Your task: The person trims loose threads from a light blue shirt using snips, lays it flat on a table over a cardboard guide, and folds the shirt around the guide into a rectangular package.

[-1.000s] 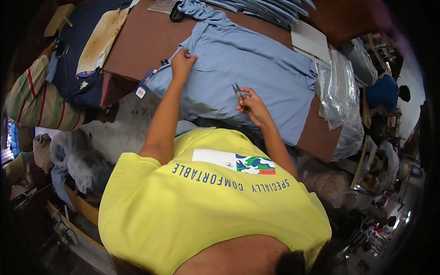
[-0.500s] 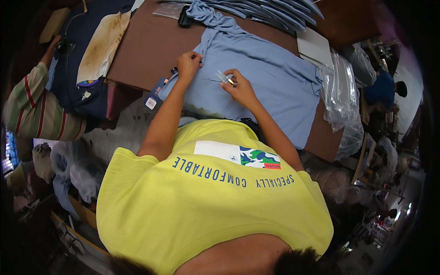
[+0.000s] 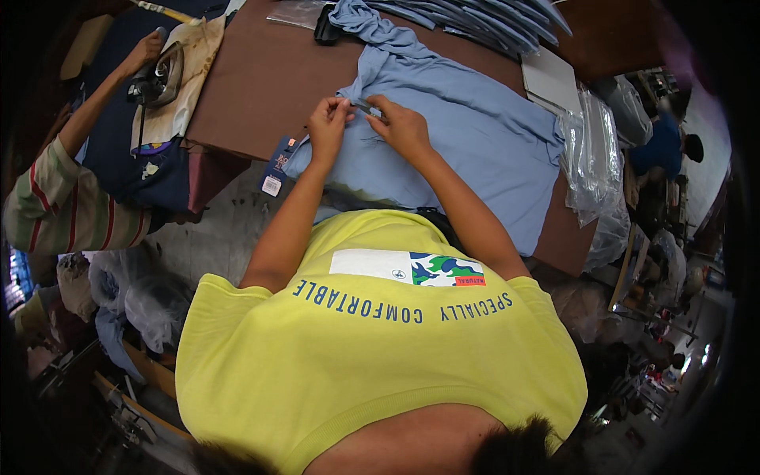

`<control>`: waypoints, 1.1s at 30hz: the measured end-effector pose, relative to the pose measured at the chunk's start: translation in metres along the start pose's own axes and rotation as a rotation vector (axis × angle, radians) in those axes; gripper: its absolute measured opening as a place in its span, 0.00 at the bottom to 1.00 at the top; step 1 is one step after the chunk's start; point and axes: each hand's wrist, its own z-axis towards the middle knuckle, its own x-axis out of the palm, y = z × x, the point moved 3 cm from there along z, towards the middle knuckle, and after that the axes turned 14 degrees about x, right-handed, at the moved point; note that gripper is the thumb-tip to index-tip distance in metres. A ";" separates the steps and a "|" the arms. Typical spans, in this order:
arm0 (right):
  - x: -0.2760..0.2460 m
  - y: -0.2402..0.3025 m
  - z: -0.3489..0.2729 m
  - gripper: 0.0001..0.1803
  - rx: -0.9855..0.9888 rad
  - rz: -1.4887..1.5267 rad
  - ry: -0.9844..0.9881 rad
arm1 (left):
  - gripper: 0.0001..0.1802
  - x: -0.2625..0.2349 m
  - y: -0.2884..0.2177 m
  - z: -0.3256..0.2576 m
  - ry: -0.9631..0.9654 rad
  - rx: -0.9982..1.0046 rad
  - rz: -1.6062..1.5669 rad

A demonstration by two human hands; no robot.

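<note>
A light blue knit garment lies spread on the brown table, its upper part bunched into a twist at the far side. At its left edge, my left hand pinches with fingertips together; what is between them is too small to make out. My right hand is closed around a pair of thread snips, blades pointing left, close to the left fingertips. A dark blue hang tag with a white label hangs by the garment's near left corner, beside my left forearm.
Folded blue garments are stacked at the far edge. White boards and clear plastic bags sit at the right. On the left, a co-worker's hand holds an iron over a scorched cloth. A black object lies far back.
My right hand has moved left and slightly away from me, bringing the snips up to my left fingertips. The co-worker's hand and iron have come further onto the scorched cloth.
</note>
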 end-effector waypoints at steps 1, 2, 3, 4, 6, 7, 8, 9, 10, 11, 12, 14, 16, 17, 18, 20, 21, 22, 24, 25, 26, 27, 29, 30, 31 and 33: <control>0.002 0.000 0.000 0.15 -0.034 -0.001 -0.011 | 0.08 -0.002 0.002 -0.001 0.017 0.015 0.028; 0.004 0.000 0.001 0.15 -0.069 -0.002 -0.021 | 0.09 -0.003 0.003 -0.001 0.034 0.030 0.055; 0.005 0.000 0.002 0.14 -0.067 -0.019 -0.012 | 0.09 -0.005 0.003 -0.002 0.045 0.021 0.079; 0.006 0.000 0.004 0.14 -0.065 -0.037 -0.003 | 0.09 -0.006 0.003 -0.003 0.056 0.013 0.103; 0.007 0.001 0.006 0.14 -0.060 -0.065 0.008 | 0.09 -0.007 0.004 -0.004 0.064 -0.002 0.122; 0.008 0.001 0.007 0.14 -0.057 -0.076 0.009 | 0.09 -0.007 0.004 -0.005 0.062 -0.009 0.118; 0.008 0.001 0.008 0.14 -0.054 -0.087 0.010 | 0.09 -0.007 0.004 -0.006 0.060 -0.016 0.113; 0.010 0.001 0.009 0.14 -0.042 -0.095 0.022 | 0.09 -0.008 0.004 -0.006 0.057 -0.018 0.107; 0.011 0.000 0.010 0.14 -0.030 -0.104 0.033 | 0.09 -0.008 0.004 -0.006 0.055 -0.020 0.101; 0.013 -0.001 0.011 0.15 -0.017 -0.112 0.044 | 0.09 -0.009 0.005 -0.006 0.054 -0.022 0.095; 0.015 -0.003 0.012 0.15 -0.021 -0.090 0.037 | 0.09 -0.011 0.007 -0.006 0.056 0.010 0.120; 0.020 -0.005 0.014 0.15 -0.028 -0.046 0.021 | 0.09 -0.015 0.011 -0.005 0.061 0.072 0.169; 0.020 -0.004 0.014 0.15 0.011 -0.027 0.031 | 0.09 -0.013 0.001 0.000 -0.007 0.189 0.282; 0.020 -0.004 0.014 0.15 0.030 -0.018 0.036 | 0.10 -0.013 -0.004 0.004 -0.041 0.247 0.338; 0.019 -0.005 0.014 0.16 0.083 -0.016 0.045 | 0.13 -0.009 -0.014 0.010 0.032 0.299 0.414; 0.017 -0.009 0.012 0.16 0.190 -0.011 0.063 | 0.18 -0.006 -0.030 0.025 0.179 0.401 0.562; 0.019 -0.012 0.012 0.16 0.223 0.058 0.054 | 0.19 -0.008 -0.027 0.030 0.264 0.443 0.631; 0.022 -0.016 0.013 0.16 0.258 0.127 0.045 | 0.20 -0.009 -0.023 0.037 0.350 0.484 0.699; 0.024 -0.018 0.014 0.16 0.244 0.261 0.021 | 0.20 -0.011 -0.015 0.042 0.473 0.430 0.763; 0.026 -0.015 0.015 0.16 0.197 0.325 0.006 | 0.19 -0.012 -0.010 0.042 0.507 0.336 0.758; 0.028 -0.013 0.015 0.17 0.148 0.389 -0.009 | 0.18 -0.013 -0.006 0.043 0.540 0.241 0.753; 0.032 -0.009 0.017 0.17 0.112 0.420 -0.015 | 0.18 -0.016 -0.002 0.042 0.490 0.261 0.754; 0.038 -0.003 0.023 0.18 0.039 0.483 -0.025 | 0.16 -0.021 0.007 0.038 0.390 0.299 0.754; 0.044 -0.006 0.026 0.18 0.065 0.468 0.036 | 0.16 -0.021 0.008 0.039 0.373 0.320 0.776; 0.051 -0.012 0.030 0.18 0.091 0.453 0.097 | 0.16 -0.021 0.009 0.039 0.356 0.341 0.798; 0.065 -0.026 0.037 0.19 0.148 0.494 0.165 | 0.14 -0.019 0.007 0.039 0.354 0.334 0.848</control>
